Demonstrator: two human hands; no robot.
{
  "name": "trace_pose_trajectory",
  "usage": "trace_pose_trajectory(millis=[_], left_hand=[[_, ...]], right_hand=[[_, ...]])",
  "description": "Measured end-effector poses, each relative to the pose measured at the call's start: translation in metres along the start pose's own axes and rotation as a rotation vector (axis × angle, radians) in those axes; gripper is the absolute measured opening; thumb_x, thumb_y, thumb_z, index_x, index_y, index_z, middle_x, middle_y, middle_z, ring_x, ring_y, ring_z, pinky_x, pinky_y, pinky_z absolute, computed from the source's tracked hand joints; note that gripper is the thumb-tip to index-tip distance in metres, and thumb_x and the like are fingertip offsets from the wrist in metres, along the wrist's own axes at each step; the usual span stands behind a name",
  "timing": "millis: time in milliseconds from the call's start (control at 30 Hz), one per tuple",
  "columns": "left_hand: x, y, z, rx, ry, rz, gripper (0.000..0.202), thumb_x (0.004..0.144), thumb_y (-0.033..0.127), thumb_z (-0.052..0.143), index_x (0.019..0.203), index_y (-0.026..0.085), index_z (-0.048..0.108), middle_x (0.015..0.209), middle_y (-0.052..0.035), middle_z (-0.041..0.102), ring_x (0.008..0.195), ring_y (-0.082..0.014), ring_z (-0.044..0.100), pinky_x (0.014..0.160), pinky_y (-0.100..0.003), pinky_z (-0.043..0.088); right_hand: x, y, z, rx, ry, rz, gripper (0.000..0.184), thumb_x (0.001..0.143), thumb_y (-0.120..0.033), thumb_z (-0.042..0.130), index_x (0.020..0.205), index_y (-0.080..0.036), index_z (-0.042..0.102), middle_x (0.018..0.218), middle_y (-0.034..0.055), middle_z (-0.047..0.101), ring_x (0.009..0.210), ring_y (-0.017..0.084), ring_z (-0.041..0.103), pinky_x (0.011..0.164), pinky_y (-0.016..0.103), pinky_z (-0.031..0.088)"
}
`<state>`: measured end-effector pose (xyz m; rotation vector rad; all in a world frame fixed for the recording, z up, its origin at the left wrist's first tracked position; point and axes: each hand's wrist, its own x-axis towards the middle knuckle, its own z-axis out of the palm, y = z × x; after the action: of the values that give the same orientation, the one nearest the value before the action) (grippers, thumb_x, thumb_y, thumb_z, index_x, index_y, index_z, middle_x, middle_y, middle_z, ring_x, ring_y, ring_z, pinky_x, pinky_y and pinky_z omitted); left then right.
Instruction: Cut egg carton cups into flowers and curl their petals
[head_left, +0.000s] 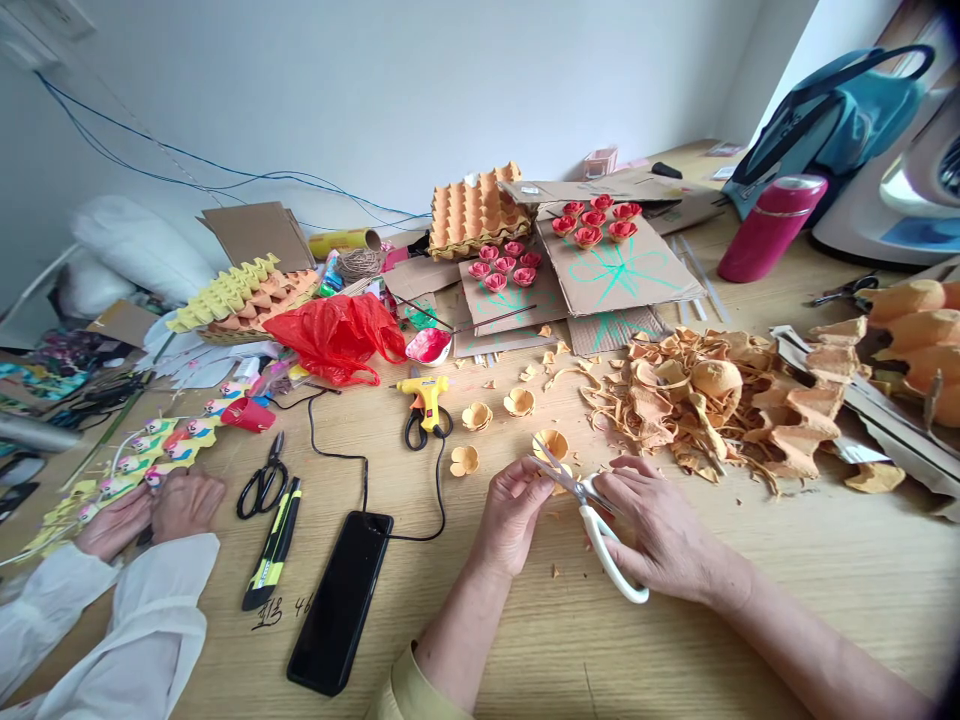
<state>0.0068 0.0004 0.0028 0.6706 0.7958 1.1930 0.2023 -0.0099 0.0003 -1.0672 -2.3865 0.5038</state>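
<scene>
My right hand (660,530) is wrapped round a pair of white-handled scissors (616,560), its blades pointing left. My left hand (514,510) pinches a small orange egg-carton piece (561,486), mostly hidden behind fingers and blades. Just beyond the blades is a petal-edged egg-carton cup (552,443); I cannot tell whether it touches them. Similar cut cups (519,402) lie farther back, with another one (464,461) to the left. Torn egg-carton scraps (652,390) are heaped beyond my right hand.
A yellow glue gun (429,395), black phone (341,600), utility knife (274,545) and black scissors (262,485) lie to the left. Red paper flowers (589,235) stand on cardboard (630,275) at the back. Another person's hands (187,505) work at far left. A pink bottle (772,230) stands right.
</scene>
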Motion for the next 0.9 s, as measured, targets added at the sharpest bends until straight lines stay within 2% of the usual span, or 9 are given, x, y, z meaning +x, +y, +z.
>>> trace_pose_trajectory(millis=[300,633,900], left_hand=[[0.001,-0.002,-0.004,0.024,-0.005,0.022,0.017,0.07,0.03,0.085,0.078,0.018,0.076,0.081,-0.001,0.073,0.084,-0.0159,0.063,0.09,-0.031,0.045],[-0.001,0.012,-0.001,0.308,-0.093,0.086,0.021,0.078,0.037,0.08,0.079,0.016,0.074,0.081,-0.0037,0.071,0.083,-0.0177,0.062,0.088,-0.033,0.046],[-0.001,0.015,-0.002,0.365,-0.105,0.097,0.02,0.08,0.036,0.078,0.079,0.017,0.074,0.08,-0.0034,0.07,0.083,-0.0175,0.061,0.086,-0.032,0.046]], right_hand=[[-0.002,0.0,-0.002,0.033,0.005,-0.027,0.022,0.098,-0.037,0.047,0.082,-0.024,0.04,0.073,-0.0009,0.052,0.067,0.018,0.047,0.087,0.04,0.038],[0.002,0.0,-0.011,-0.093,0.011,-0.008,0.015,0.09,-0.036,0.053,0.087,-0.023,0.046,0.08,0.0029,0.057,0.074,0.022,0.055,0.094,0.047,0.037],[0.002,-0.003,-0.013,-0.073,0.002,-0.021,0.018,0.092,-0.037,0.053,0.084,-0.023,0.045,0.077,0.0004,0.056,0.07,0.02,0.055,0.096,0.047,0.036]])
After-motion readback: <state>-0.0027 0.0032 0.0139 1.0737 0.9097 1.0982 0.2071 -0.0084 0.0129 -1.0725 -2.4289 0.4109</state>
